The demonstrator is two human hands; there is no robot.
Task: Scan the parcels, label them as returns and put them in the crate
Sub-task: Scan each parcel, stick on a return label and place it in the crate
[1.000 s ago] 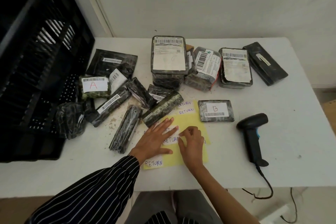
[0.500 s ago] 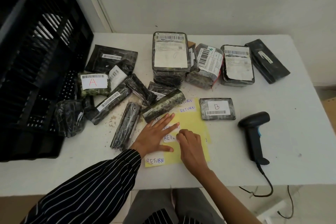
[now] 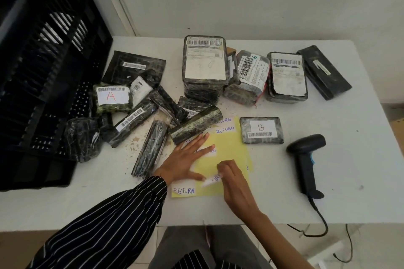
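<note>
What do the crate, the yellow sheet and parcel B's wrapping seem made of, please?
The crate looks like black moulded plastic, given its slotted walls. The yellow sheet seems thin flat paper, probably sticker backing. Parcel B is wrapped in shiny, wrinkled dark film, likely plastic.

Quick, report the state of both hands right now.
Left hand: open, fingers spread flat, pressing on the yellow sheet.
Right hand: closed, pinching a white label over that sheet.

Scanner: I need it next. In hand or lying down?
Lying down: the scanner rests on the table, right of the yellow sheet, untouched.
</note>
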